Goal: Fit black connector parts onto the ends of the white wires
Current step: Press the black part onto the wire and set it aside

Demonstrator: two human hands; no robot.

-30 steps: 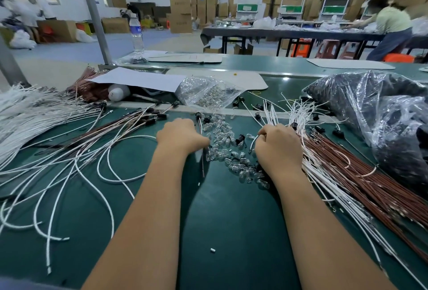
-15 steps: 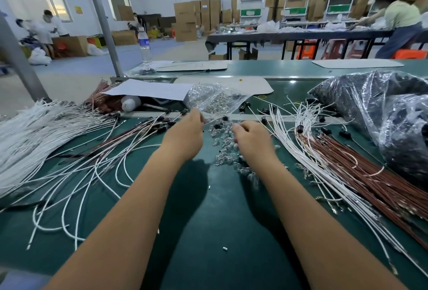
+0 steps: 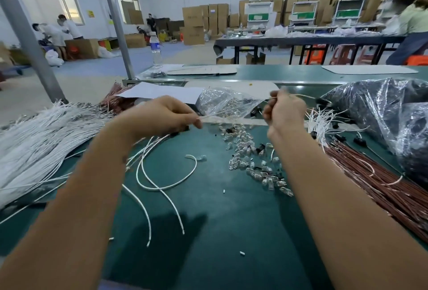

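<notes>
— Above the green table (image 3: 231,231), what do the two hands hold?

— The left hand (image 3: 159,114) is raised off the surface, thumb and forefinger pinching a thin white wire (image 3: 209,115) that runs out to the right from its fingertips, in front of the clear bag (image 3: 225,104). The right hand (image 3: 286,110) is raised too, its fingers curled round another pale wire (image 3: 301,96) that leaves the top of the fist and runs right to a small black connector (image 3: 322,101) on its end. The two hands are apart; whether they share one wire I cannot tell.

— And counts?

— Two hands, two bare forearms. One clear bag behind them, one large dark plastic bag (image 3: 382,113) at the right. The loose white wires (image 3: 162,178) under the left arm are a handful, too tangled to count surely. The big white bundle (image 3: 39,141) at the far left and the brown bundle (image 3: 382,185) at the right are beyond counting, as is the scatter of small clear parts (image 3: 252,157) between the arms. Several black connectors (image 3: 360,141) lie near the right bundle; I make out about four.

— How does the held wire look?

— Thin, white, slightly blurred, nearly straight between finger and bag. The connector is dark and stubby, seated at the wire's far tip. A water bottle (image 3: 155,48) stands upright far back on the left.
</notes>
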